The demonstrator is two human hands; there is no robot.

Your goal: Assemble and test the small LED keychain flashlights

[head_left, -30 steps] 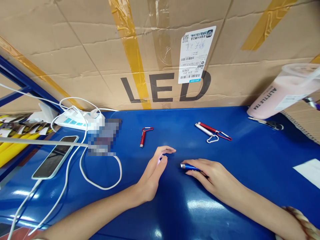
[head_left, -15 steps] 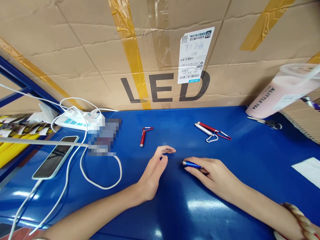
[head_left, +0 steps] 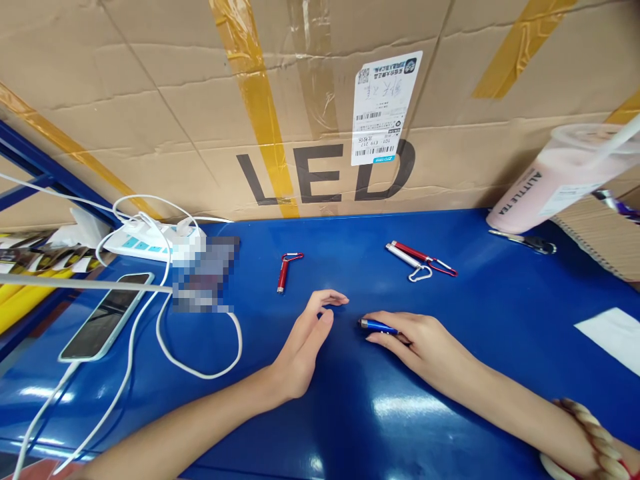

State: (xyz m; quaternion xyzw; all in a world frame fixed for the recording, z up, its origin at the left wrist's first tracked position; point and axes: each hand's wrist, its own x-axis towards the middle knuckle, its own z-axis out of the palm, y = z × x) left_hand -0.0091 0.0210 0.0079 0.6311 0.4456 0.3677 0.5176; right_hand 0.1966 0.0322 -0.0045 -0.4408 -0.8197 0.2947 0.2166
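Note:
Between thumb and fingers, my right hand (head_left: 423, 340) holds a small blue pen-shaped flashlight (head_left: 379, 327), its silver end pointing left. The rear of it is hidden in my palm. To the left, my left hand (head_left: 305, 347) rests on its edge with fingers apart and nothing in it. Beyond my left hand lies a red keychain flashlight (head_left: 283, 275) with a carabiner clip. Farther right, a silver keychain flashlight (head_left: 401, 254) and another red keychain flashlight (head_left: 413, 251) lie side by side, each with a clip.
A large cardboard box (head_left: 175, 120) stands along the back of the blue table (head_left: 340, 253). At left are a phone (head_left: 107, 317), white cables and a power strip (head_left: 135, 243). A pink drink cup (head_left: 545, 180), keys (head_left: 535, 245) and white paper (head_left: 615, 339) are at right.
The whole view has shifted slightly, so everything sits a little farther left. My hands and the flashlights keep the same places on the table.

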